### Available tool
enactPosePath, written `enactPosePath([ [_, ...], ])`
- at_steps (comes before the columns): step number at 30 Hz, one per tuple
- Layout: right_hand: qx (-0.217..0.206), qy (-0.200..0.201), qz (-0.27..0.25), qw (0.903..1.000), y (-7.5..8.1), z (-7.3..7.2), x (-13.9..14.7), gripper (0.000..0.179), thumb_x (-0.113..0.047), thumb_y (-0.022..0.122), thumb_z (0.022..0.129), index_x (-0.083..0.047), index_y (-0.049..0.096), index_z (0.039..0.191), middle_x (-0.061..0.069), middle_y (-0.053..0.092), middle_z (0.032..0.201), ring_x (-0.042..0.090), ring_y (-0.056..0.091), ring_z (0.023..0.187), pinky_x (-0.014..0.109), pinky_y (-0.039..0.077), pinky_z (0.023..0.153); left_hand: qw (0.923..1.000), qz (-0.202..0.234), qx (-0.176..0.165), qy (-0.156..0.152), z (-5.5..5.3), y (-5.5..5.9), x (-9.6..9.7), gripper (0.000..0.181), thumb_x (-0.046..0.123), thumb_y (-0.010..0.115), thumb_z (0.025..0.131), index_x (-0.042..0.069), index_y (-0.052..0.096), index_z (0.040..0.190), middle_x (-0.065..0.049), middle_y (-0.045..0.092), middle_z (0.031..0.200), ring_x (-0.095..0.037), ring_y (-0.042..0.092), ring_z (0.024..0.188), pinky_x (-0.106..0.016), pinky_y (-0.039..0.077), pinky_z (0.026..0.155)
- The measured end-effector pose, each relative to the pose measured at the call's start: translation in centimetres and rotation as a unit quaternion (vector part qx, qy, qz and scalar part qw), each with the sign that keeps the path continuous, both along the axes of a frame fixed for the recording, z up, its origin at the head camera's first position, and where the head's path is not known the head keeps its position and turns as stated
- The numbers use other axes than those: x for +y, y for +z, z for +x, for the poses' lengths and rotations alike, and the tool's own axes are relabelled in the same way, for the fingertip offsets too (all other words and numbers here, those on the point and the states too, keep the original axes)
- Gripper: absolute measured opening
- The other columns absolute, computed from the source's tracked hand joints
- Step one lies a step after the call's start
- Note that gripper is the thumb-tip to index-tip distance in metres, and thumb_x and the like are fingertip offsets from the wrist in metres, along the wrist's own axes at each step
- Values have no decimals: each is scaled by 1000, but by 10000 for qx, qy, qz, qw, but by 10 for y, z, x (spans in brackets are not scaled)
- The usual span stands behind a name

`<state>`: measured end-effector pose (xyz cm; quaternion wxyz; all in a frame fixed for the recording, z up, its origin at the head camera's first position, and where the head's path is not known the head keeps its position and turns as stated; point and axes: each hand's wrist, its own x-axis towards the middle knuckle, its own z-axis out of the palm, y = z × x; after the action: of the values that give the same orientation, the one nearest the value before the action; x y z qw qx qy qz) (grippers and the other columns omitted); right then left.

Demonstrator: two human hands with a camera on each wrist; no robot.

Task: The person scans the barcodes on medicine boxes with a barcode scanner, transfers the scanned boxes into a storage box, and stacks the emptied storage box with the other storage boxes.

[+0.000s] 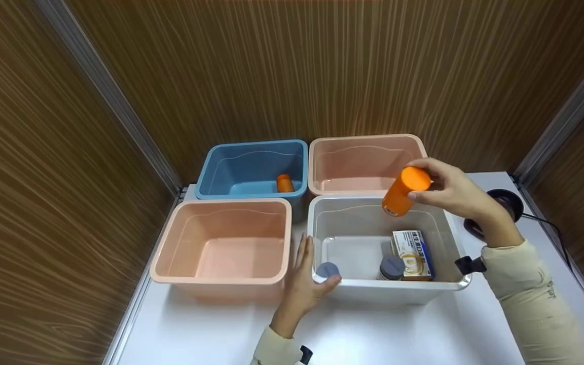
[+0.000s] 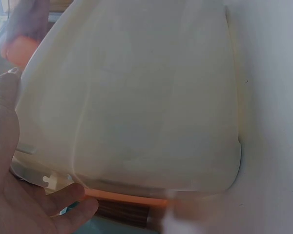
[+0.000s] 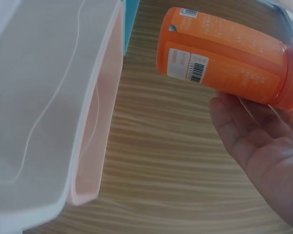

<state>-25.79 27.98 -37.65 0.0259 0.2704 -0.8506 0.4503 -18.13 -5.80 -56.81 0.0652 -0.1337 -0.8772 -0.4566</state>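
Observation:
My right hand (image 1: pixel 449 190) grips an orange pill bottle (image 1: pixel 399 196) near its lid, thumb on the near side. It hangs tilted over the back of the pale grey bin (image 1: pixel 388 286). A barcode label shows near the bottle's base in the right wrist view. At that bin's front left corner rests my left hand (image 1: pixel 304 284), fingers extended along the side wall and thumb along the front rim. Inside the bin stand a medicine box (image 1: pixel 413 253), a grey-lidded bottle (image 1: pixel 392 267) beside it, and another grey lid (image 1: pixel 328 269) at the near left corner.
A pink bin (image 1: pixel 221 280) stands to the left. Behind are a blue bin (image 1: pixel 251 196) holding an orange bottle (image 1: pixel 285 183) and a second pink bin (image 1: pixel 363 139). Beyond my right forearm lies a black round object (image 1: pixel 506 200) with a cable. Wood-grain panels (image 1: pixel 271 66) enclose the table.

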Motion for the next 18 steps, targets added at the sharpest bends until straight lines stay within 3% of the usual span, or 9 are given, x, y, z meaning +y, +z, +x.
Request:
enactPosePath([
  [9, 22, -570, -355, 9977, 2, 11, 30, 49, -2, 72, 92, 4, 52, 136, 9, 59, 116, 17, 61, 95, 16, 50, 81, 9998, -18, -175, 10, 1, 2, 1, 115, 73, 66, 80, 11, 17, 163, -2, 4, 170, -36, 10, 152, -64, 20, 114],
  [18, -75, -1847, 376, 9820, 1, 18, 70, 51, -17, 73, 94, -2, 52, 138, 7, 57, 118, 8, 57, 94, 13, 44, 77, 9997, -54, -214, 58, 1, 3, 1, 116, 76, 65, 78, 14, 16, 163, 0, 3, 170, -34, 6, 153, -63, 18, 115],
])
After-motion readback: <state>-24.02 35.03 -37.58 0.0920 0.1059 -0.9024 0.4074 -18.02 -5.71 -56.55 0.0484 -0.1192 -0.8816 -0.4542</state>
